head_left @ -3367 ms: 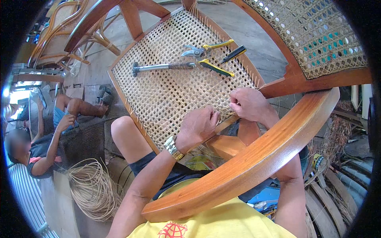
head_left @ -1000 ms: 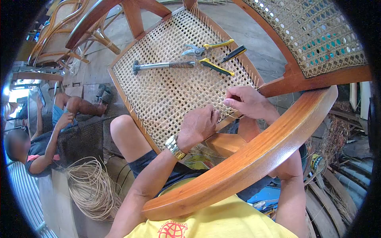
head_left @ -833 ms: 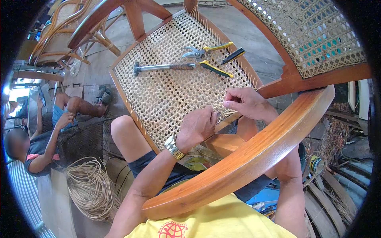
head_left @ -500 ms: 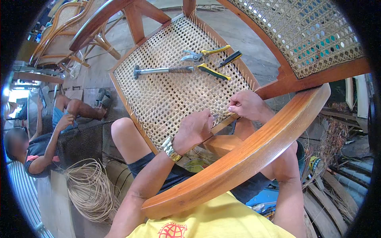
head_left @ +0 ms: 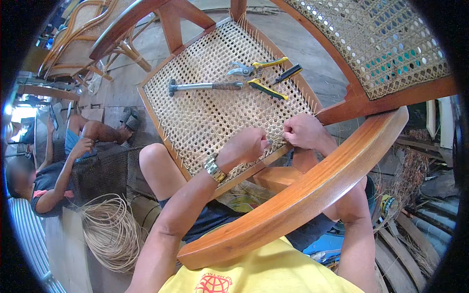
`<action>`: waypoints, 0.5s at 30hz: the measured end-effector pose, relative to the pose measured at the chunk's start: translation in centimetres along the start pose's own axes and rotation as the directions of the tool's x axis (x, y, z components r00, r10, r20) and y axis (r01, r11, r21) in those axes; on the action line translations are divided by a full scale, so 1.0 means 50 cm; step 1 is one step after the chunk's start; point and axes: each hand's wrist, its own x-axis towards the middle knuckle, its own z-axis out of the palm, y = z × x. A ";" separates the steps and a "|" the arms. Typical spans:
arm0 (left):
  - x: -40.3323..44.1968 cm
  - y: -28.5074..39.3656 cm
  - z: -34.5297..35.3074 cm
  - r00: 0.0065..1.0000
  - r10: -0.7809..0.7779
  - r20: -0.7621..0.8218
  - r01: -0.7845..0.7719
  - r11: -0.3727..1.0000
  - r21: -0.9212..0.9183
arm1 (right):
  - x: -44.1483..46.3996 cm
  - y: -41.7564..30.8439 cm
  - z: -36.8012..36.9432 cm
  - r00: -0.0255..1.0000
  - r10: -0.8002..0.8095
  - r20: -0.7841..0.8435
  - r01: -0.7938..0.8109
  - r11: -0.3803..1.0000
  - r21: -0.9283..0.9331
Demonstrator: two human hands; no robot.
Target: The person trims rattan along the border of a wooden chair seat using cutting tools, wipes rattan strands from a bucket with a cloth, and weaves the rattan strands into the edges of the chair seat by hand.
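Over the front edge of the woven cane seat (head_left: 205,117), my two hands work close together, fists almost level. My left hand (head_left: 244,145), with a metal watch on the wrist, is closed; a small grey tip shows by its thumb, but I cannot make out what it is. Fingers pinched, my right hand (head_left: 307,132) is at the seat's front right corner on a thin cane strand, mostly hidden by the fingers. Loose cane ends stick up along the seat's right edge. On the weave lie a hammer (head_left: 202,86), yellow-handled pruning shears (head_left: 256,73) and a screwdriver (head_left: 287,73).
The curved wooden armrest (head_left: 303,188) crosses between my body and the seat. A cane backrest (head_left: 371,44) rises at right. A cane coil (head_left: 110,234) lies left, near a seated person (head_left: 53,188). Rattan chairs (head_left: 78,44) stand behind.
My left hand has shifted slightly up and right, its fist turned, and less of the grey tip shows. My right hand has closed more tightly. The tools keep their places on the seat.
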 end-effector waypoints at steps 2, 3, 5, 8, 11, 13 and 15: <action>-0.007 0.003 0.008 0.999 -0.043 -0.033 0.042 0.999 -0.027 | 0.001 -0.010 0.000 1.000 -0.001 -0.003 0.001 1.000 -0.019; -0.009 0.005 0.010 0.998 -0.044 -0.034 0.043 0.999 -0.027 | 0.002 -0.013 -0.001 1.000 0.000 -0.009 0.000 0.999 -0.040; -0.016 0.015 0.010 0.991 -0.129 -0.020 0.127 0.989 -0.079 | 0.009 -0.013 0.000 0.999 -0.033 -0.003 0.033 0.999 -0.041; -0.024 0.019 0.027 0.989 -0.138 -0.051 0.138 0.990 -0.006 | 0.014 -0.016 0.002 0.994 -0.105 -0.004 0.105 0.994 -0.037; -0.032 0.022 0.038 0.982 -0.169 -0.082 0.167 0.985 -0.035 | 0.025 -0.017 0.011 0.991 -0.131 0.022 0.132 0.991 -0.018; -0.037 0.024 0.039 0.981 -0.174 -0.084 0.171 0.984 -0.052 | 0.024 -0.025 0.006 0.992 -0.114 0.055 0.115 0.993 -0.008; -0.036 0.023 0.039 0.980 -0.181 -0.089 0.175 0.982 -0.069 | 0.018 -0.041 -0.011 0.991 -0.039 0.129 0.040 0.999 -0.003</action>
